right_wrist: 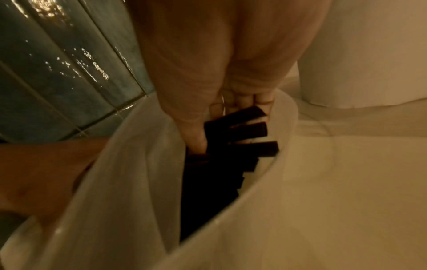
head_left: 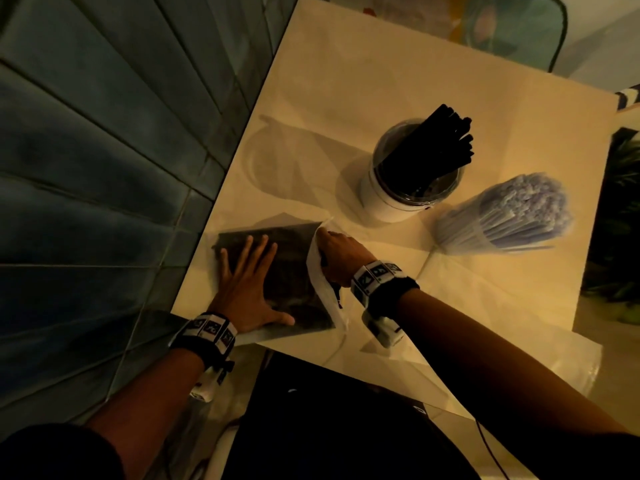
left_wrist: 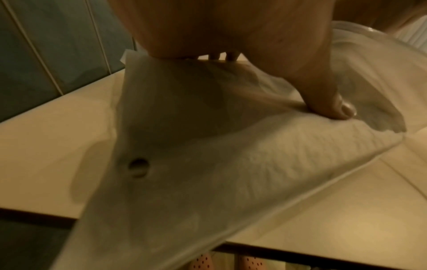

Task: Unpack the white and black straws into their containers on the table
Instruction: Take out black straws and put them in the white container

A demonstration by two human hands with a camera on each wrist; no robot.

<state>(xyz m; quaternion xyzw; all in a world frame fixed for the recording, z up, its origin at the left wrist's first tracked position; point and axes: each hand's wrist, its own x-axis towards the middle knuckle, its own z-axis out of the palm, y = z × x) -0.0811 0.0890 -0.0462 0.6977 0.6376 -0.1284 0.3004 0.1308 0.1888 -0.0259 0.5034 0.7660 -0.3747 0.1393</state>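
Observation:
A clear plastic bag (head_left: 294,271) of black straws lies at the table's near left corner. My left hand (head_left: 246,271) presses flat on it, fingers spread; the left wrist view shows the thumb (left_wrist: 332,107) pushing into the bag (left_wrist: 208,146). My right hand (head_left: 332,251) reaches into the bag's open mouth, and its fingers curl round a bunch of black straws (right_wrist: 242,131) inside the bag (right_wrist: 129,182). A white cup (head_left: 398,188) holding black straws (head_left: 440,143) stands mid-table. To its right a clear container (head_left: 460,230) is packed with white straws (head_left: 519,202).
The cream table (head_left: 381,81) borders a blue-green tiled wall (head_left: 86,150) on the left. An empty clear bag (head_left: 298,157) lies flat behind the straw bag. More plastic wrap (head_left: 554,362) hangs off the near right edge. A plant (head_left: 620,220) stands at the right.

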